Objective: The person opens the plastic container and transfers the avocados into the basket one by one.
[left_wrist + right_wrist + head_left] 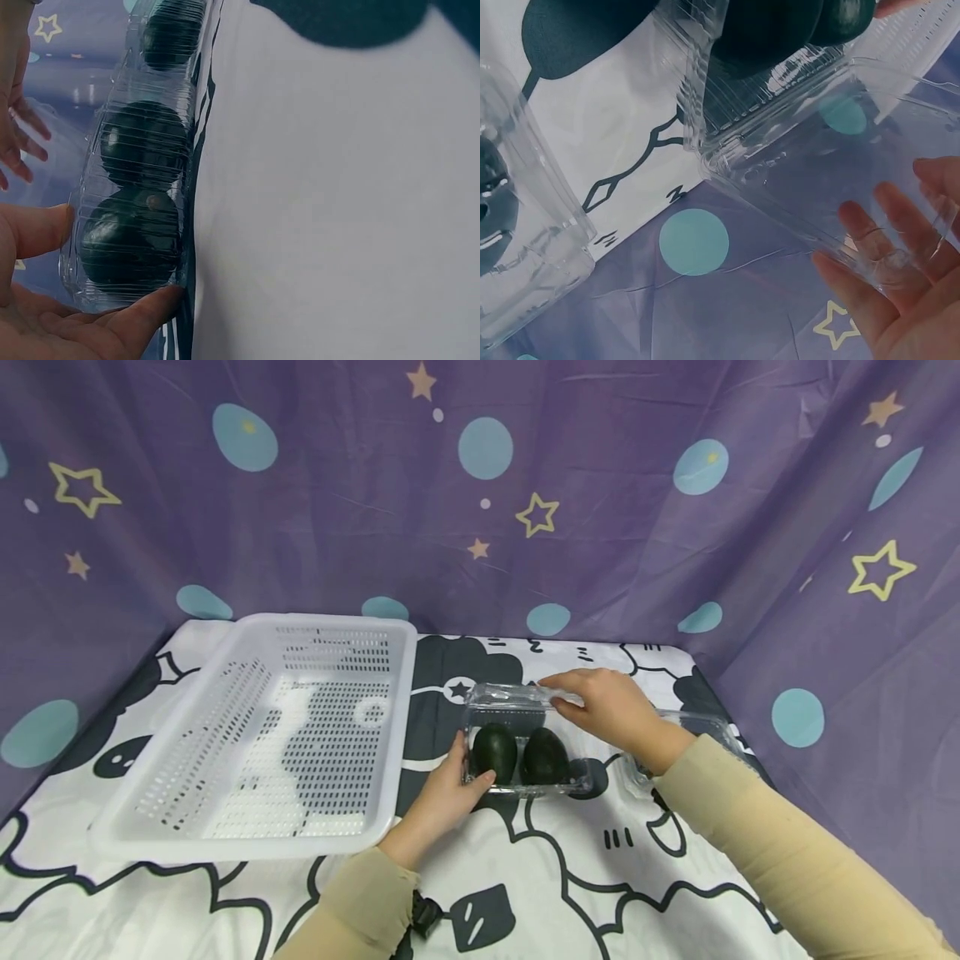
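Left hand [446, 789] is clamped on the left end of a clear plastic container [551, 791], thumb at the front edge and the fingers round the side, partly hidden by it. Right hand [611, 706] pinches the edge of the raised lid [506, 695] between thumb and fingers; the right wrist view shows the fingers through the plastic, blurred by glare. The container sits on the worktop, right of a white basket [408, 710], with two dark green fruits [495, 753] side by side inside. Ribbed, shiny walls make their outlines hard to read in the left wrist view, where a third dark fruit [171, 34] is cut off at the top; I cannot tell which container holds it. A second clear container [701, 724] stands to the right, largely covered by the right forearm and sleeve [780, 843]. A small black object [426, 914] is half hidden by the left sleeve [360, 906]. The black-and-white cloth [540, 868] over the worktop carries cartoon prints, short strokes and a Z-like mark [676, 194], perhaps not lettering. Behind hangs a purple curtain [337, 485] with stars, cropped by the frame.
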The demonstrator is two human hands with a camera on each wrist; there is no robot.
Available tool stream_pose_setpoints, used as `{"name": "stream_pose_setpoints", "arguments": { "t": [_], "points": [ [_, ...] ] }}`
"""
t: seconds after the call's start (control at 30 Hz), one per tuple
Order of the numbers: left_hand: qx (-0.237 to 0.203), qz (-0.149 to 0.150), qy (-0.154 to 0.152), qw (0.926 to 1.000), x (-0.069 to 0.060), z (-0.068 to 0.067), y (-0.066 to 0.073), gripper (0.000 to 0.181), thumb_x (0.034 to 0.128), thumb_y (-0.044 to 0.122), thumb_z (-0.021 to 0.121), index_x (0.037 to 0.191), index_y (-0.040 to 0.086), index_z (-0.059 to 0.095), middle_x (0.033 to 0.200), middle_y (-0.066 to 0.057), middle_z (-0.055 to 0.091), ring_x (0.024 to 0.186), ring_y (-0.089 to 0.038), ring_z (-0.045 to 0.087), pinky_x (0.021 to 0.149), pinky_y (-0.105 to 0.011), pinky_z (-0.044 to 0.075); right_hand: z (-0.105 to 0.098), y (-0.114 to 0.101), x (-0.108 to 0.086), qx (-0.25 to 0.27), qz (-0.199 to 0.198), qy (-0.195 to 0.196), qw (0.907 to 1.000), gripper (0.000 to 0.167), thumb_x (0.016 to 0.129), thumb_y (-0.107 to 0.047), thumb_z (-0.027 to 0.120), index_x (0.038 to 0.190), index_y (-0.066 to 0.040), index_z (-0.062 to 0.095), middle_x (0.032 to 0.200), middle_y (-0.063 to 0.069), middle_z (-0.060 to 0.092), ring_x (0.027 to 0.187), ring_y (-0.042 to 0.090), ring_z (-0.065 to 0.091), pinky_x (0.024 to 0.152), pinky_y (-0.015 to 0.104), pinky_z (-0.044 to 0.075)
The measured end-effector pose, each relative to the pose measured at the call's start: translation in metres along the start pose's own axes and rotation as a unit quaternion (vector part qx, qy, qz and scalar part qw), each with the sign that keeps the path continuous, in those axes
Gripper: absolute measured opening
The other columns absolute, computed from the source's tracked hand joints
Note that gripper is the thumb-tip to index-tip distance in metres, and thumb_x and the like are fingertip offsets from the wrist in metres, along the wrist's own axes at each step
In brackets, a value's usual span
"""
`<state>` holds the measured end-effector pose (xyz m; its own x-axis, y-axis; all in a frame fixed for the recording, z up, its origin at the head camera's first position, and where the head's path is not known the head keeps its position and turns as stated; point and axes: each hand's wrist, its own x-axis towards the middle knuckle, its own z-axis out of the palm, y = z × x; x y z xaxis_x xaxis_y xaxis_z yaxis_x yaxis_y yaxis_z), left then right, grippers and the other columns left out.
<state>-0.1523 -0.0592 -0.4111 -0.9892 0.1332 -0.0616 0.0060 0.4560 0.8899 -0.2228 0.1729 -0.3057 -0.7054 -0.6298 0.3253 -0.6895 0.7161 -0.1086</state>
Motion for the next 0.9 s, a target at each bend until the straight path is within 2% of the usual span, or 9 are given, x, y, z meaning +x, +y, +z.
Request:
{"name": "stream_pose_setpoints", "arguments": {
  "t": [0.2, 0.37, 0.57, 0.9],
  "points": [
    [-0.001, -0.006, -0.004, 1.0000, 0.000, 0.000, -0.001, 0.082, 0.0975, 0.024, 0.060, 0.154, -0.009, 0.012, 0.154, -0.032, 0.032, 0.137, -0.046, 0.042, 0.111, -0.054, 0.037, -0.002, 0.003, 0.005, 0.021, 0.017, 0.020, 0.9994, 0.029, 0.091, -0.012, 0.071, 0.119, -0.012, 0.071, 0.113, 0.008, 0.074, 0.092, 0.027, 0.073, 0.080, 0.045, 0.056],
    [-0.005, -0.010, -0.005, 0.9999, 0.000, -0.001, -0.001, 0.082, 0.0980, 0.025, 0.060, 0.155, -0.008, 0.011, 0.155, -0.031, 0.032, 0.138, -0.045, 0.041, 0.111, -0.054, 0.036, -0.006, 0.005, 0.008, 0.034, 0.036, 0.038, 0.9980, 0.027, 0.090, -0.010, 0.072, 0.117, -0.011, 0.072, 0.112, 0.009, 0.075, 0.095, 0.029, 0.072, 0.083, 0.044, 0.055],
    [-0.005, -0.015, -0.008, 0.9999, 0.000, -0.001, -0.001, 0.082, 0.0979, 0.025, 0.060, 0.156, -0.006, 0.011, 0.155, -0.030, 0.032, 0.138, -0.045, 0.041, 0.111, -0.054, 0.036, -0.008, 0.009, 0.011, 0.038, 0.076, 0.053, 0.9950, 0.026, 0.090, -0.011, 0.073, 0.116, -0.010, 0.073, 0.114, 0.010, 0.074, 0.105, 0.031, 0.068, 0.091, 0.046, 0.052],
    [0.002, -0.012, -0.001, 0.9999, 0.001, 0.000, 0.000, 0.082, 0.0970, 0.025, 0.061, 0.155, -0.007, 0.013, 0.153, -0.030, 0.035, 0.137, -0.044, 0.044, 0.110, -0.054, 0.038, -0.002, 0.022, 0.013, 0.026, 0.072, 0.134, 0.9881, 0.020, 0.086, -0.006, 0.076, 0.106, -0.005, 0.075, 0.102, 0.013, 0.070, 0.096, 0.034, 0.060, 0.084, 0.046, 0.049]
  ]
}}
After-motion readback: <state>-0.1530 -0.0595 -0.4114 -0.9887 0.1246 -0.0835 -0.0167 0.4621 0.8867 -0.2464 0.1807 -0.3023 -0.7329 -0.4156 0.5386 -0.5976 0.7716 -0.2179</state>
